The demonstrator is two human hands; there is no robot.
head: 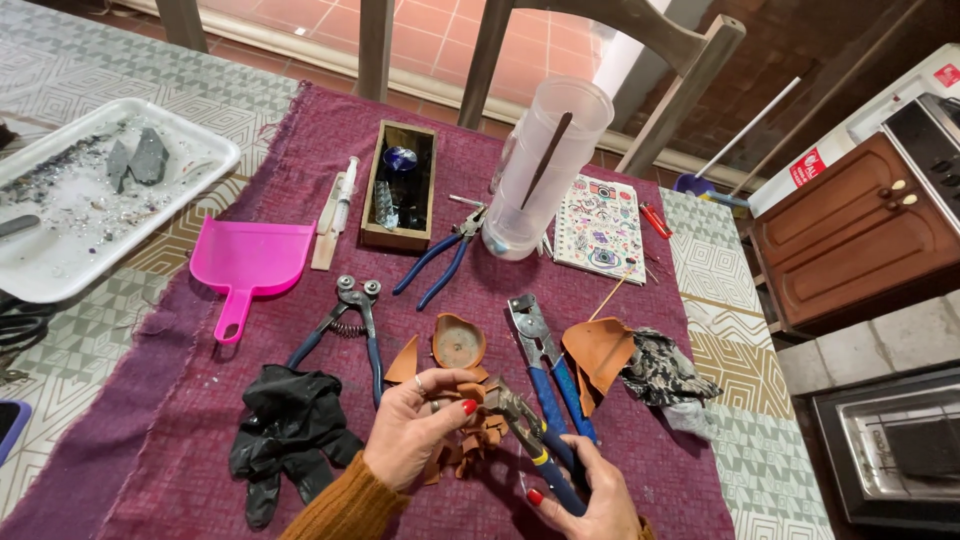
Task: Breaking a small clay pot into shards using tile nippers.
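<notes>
Left hand (415,435) fingers pinch a terracotta shard (470,392); right hand (585,495) grips blue-handled nippers (530,435) biting it. Risk: fragments flying, fingertips too close.

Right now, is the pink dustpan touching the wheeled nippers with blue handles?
Apart. The head view shows the pink dustpan lying left of the wheeled nippers, with a strip of purple cloth plainly visible between them.

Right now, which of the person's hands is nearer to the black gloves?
Left. The left hand lies just right of the black gloves, holding an orange-brown piece; the right hand sits farther right, gripping blue-handled pliers.
</notes>
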